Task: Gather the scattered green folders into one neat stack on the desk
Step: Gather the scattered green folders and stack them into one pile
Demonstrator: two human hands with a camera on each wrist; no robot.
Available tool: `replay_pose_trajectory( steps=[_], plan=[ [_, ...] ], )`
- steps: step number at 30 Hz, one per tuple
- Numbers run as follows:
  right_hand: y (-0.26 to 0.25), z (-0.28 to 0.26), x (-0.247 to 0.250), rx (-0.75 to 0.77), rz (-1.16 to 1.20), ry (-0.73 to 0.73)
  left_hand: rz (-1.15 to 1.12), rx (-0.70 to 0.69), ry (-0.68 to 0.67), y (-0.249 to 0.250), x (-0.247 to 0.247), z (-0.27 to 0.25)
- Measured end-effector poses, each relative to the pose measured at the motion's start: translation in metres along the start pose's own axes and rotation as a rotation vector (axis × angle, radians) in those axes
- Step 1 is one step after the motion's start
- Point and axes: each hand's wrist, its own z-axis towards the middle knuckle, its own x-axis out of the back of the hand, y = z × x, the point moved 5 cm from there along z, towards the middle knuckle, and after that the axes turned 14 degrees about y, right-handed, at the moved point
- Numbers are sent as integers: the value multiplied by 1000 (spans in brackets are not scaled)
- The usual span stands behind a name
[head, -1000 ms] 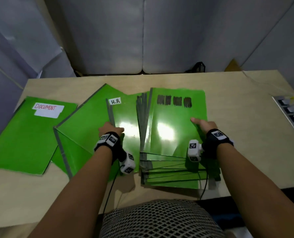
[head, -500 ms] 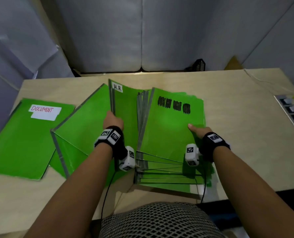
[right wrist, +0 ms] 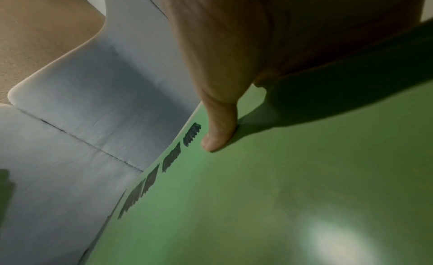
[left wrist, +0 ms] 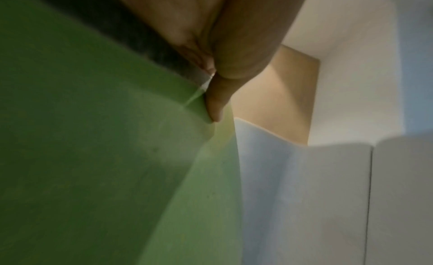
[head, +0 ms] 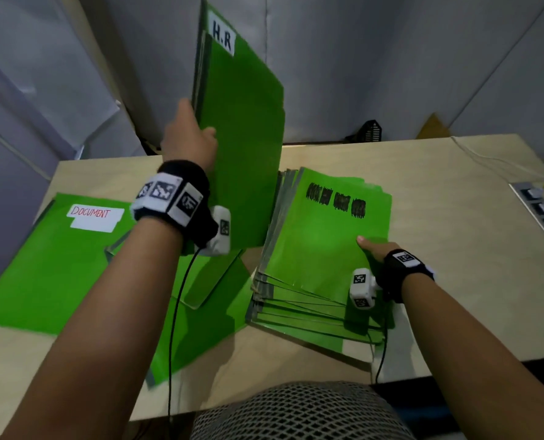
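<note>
Left hand grips the spine edge of a glossy green folder with white "H.R" label, held upright above the pale wooden desk. Right hand holds the right edge of a fanned stack of green folders, thumb on top, scribbled-out top cover. A green "DOCUMENT" folder lies flat at left.

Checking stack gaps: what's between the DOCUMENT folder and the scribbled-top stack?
Head view: the raised H.R folder, gripped by the left hand, plus another green folder lying flat.
</note>
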Motion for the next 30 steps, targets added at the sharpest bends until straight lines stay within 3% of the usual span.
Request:
replay_pose_trajectory(
  steps=[3, 8, 12, 16, 21, 24, 27, 30],
  plan=[
    [-1, -2, 1, 67, -91, -1, -58, -18, -1, 12, 5, 3],
    [1, -2, 1, 76, -118, 1, 117, -184, 13, 24, 4, -12],
    [1, -1, 1, 56, -97, -3, 146, -124, -100, 17, -5, -7],
    [1, 4, 0, 63, -100, -6, 147, -87, -107, 12, -1, 5],
    [0, 2, 2, 111, -189, 18, -56, -54, 7, 26, 21, 27],
    [0, 0, 4, 164, -221, 30, -309, 27, -8, 29, 20, 37],
    [-5, 1, 4, 176, -172, 32, -534, 172, -129, 25, -6, 20],
    [-5, 2, 4, 118, -32, 19, -545, 263, -317, 3, -58, -15]
  ],
)
